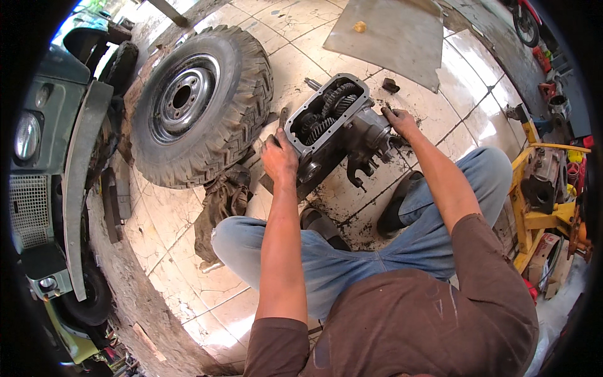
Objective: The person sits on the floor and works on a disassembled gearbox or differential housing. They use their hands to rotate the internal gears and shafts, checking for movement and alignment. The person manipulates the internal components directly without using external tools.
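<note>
An open gearbox housing (pixel 336 141) stands tilted on the tiled floor between my feet, its rectangular flange facing up. Several toothed gears (pixel 326 116) show inside it. My left hand (pixel 279 156) is closed at the housing's near left corner, around a short dark flat piece (pixel 284 117) that sticks up past the fingers; its kind does not show. On the far side, my right hand (pixel 400 122) has its fingers curled together above the round end of the housing; whether they pinch anything is hidden. A forked metal part (pixel 361 168) juts from the housing's side.
A large knobby tyre on a black rim (pixel 201 107) lies to the left, with a dark rag (pixel 223 207) nearby. Beyond the gearbox are a dark lump (pixel 391 85) and a metal sheet (pixel 392 38). A yellow stand (pixel 527 207) is at right, a vehicle front (pixel 44 151) at left.
</note>
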`<action>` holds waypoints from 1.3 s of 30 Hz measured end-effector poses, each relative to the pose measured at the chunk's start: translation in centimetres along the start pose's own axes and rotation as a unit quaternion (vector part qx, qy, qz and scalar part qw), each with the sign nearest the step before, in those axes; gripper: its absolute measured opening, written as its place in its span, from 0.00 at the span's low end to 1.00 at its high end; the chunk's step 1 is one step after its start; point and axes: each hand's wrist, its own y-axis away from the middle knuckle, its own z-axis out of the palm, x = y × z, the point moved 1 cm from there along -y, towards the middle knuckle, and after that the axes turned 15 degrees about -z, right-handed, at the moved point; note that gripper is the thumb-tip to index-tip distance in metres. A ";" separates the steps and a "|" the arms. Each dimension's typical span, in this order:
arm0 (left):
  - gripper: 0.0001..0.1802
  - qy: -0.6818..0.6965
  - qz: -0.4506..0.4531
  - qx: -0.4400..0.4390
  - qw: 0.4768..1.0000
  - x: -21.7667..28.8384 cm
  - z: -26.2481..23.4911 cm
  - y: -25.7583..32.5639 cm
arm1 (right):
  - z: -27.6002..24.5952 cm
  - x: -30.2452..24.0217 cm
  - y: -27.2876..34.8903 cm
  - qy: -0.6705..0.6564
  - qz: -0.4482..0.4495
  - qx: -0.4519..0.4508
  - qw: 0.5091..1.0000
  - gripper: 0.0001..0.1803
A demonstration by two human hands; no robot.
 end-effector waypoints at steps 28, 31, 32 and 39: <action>0.39 -0.075 0.097 -0.081 0.989 1.6 0.0 -3.4 | 3.0 -0.8 10.6 0.057 -0.045 0.134 0.988 0.33; 0.40 -0.128 0.094 -0.097 0.982 2.4 0.1 -4.1 | 3.8 -2.1 12.9 0.024 0.072 0.192 0.979 0.33; 0.40 -0.148 0.093 -0.094 0.980 2.3 0.0 -4.4 | 4.1 -2.9 13.7 0.025 0.077 0.218 0.973 0.34; 0.39 -0.155 0.103 -0.097 0.978 2.5 -0.2 -4.6 | 3.7 -1.7 14.2 -0.008 0.046 0.165 0.985 0.35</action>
